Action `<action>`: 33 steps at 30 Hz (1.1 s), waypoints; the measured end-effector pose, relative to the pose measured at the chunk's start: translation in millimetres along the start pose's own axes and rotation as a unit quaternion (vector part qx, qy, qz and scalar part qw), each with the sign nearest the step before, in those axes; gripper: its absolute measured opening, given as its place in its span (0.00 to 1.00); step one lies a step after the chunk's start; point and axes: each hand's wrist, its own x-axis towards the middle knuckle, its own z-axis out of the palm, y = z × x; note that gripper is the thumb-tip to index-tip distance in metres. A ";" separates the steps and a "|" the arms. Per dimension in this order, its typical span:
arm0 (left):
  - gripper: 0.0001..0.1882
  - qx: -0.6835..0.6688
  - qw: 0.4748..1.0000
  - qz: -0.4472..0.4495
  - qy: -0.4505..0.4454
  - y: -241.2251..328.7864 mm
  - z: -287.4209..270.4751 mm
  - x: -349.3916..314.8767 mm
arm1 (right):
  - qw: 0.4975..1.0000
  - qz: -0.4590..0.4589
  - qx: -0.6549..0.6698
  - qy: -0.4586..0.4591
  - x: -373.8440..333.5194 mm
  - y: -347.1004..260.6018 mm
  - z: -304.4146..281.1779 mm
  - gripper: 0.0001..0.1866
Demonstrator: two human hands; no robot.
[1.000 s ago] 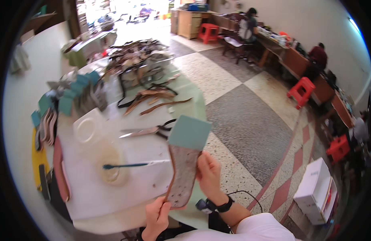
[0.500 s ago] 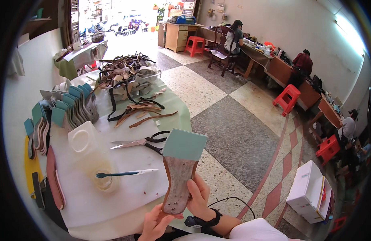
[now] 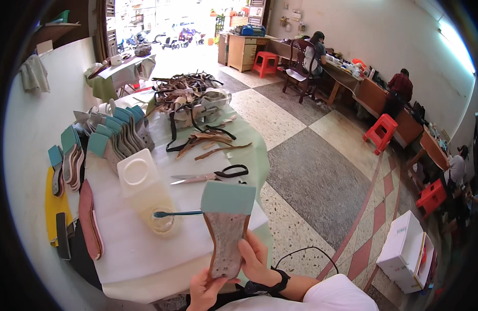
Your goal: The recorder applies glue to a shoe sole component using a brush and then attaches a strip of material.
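1. Teal at its upper end and mottled grey below, an insole-like piece (image 3: 228,234) was held up by 2 hands over the near right part of the table (image 3: 135,291).
2. Its lower end was pinched by the left hand (image 3: 203,290), the grip being narrowed to about the thickness of the piece.
3. Its right edge, below the middle, was clasped by the right hand (image 3: 258,262); how far the fingers were spread behind it could not be told.
4. The teal end was left untouched, tilted up and away from both grips.
5. Beyond the piece, scissors (image 3: 213,177) were laid with parted blades; to its left, a brush (image 3: 179,213) was rested across the opening of a translucent container (image 3: 139,181).
6. Farther left, similar teal-ended pieces (image 3: 120,132) were bunched together in a row.
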 end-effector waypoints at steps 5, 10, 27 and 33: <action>0.13 -0.071 0.997 -0.007 0.021 23.4 -26.8 -10.8 | 0.995 -0.038 -0.028 -0.088 3.3 8.4 -4.9 0.22; 0.15 -0.136 0.981 -0.035 0.132 43.1 -80.7 -37.4 | 0.989 -0.023 -0.142 0.038 34.4 16.8 -15.8 0.22; 0.19 -0.214 0.957 0.069 0.182 80.1 -167.2 -68.8 | 0.974 -0.065 -0.145 0.162 85.2 55.6 4.9 0.12; 0.17 -0.124 0.913 0.104 0.375 133.9 -206.1 -70.8 | 0.979 -0.056 -0.127 0.148 87.7 53.8 5.4 0.10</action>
